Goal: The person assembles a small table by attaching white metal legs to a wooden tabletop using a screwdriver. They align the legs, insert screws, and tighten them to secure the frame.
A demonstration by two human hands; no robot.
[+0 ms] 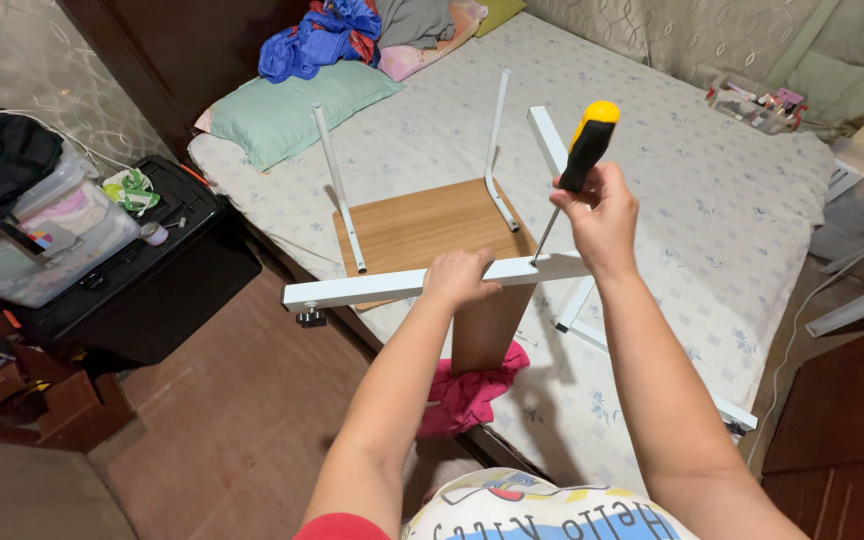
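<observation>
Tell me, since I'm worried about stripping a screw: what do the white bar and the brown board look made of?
White bar: probably painted or powder-coated metal, judging by its square tube shape and smooth, even white coat. Brown board: seemingly laminated particleboard or similar, with a flat printed wood grain, though no bare edge confirms it. Screwdriver handle: black and yellow plastic or rubber.

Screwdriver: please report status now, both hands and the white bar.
Right hand grips screwdriver, tip on white bar. Left hand clamps bar against wooden panel. Nothing blocking the tip.
</observation>
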